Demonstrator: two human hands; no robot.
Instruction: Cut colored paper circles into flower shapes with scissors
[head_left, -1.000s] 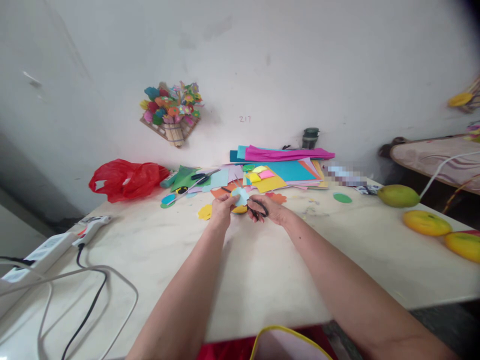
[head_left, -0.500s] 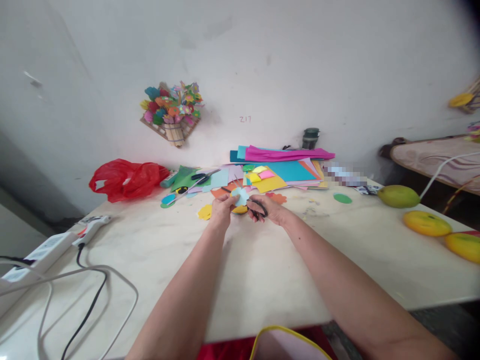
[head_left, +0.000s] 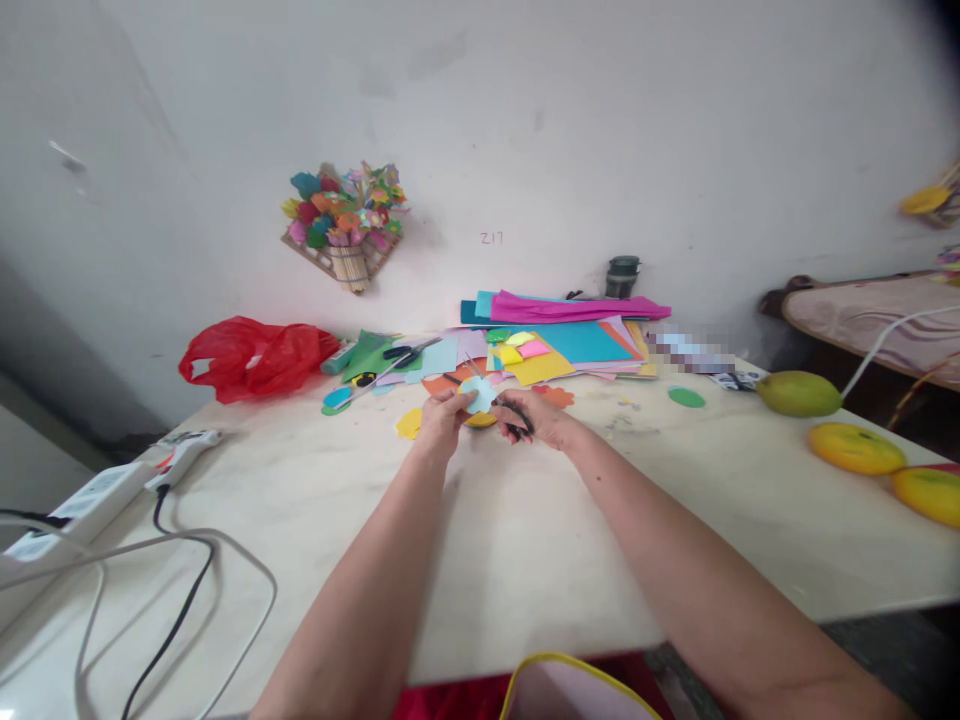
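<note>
My left hand (head_left: 444, 418) pinches the edge of a light blue paper cutout (head_left: 480, 394) with a wavy outline. My right hand (head_left: 536, 416) is closed around the black handles of a pair of scissors (head_left: 519, 418), right beside the cutout. The scissor blades are mostly hidden, so how they meet the paper cannot be made out. Beneath the hands shows part of a yellow round thing (head_left: 481, 420). On the table to the left lies a yellow paper cutout (head_left: 409, 424), and to the right an orange flower cutout (head_left: 555, 397).
Coloured sheets (head_left: 592, 342) are piled along the wall. A second pair of scissors (head_left: 405, 356) lies at the back left, near a red plastic bag (head_left: 251, 358). Power strips (head_left: 90, 508) with cables occupy the left side. Mangoes (head_left: 855, 447) sit at the right edge.
The light blue cutout and my left hand have shifted very slightly left. The scissors in my right hand have turned a little.
</note>
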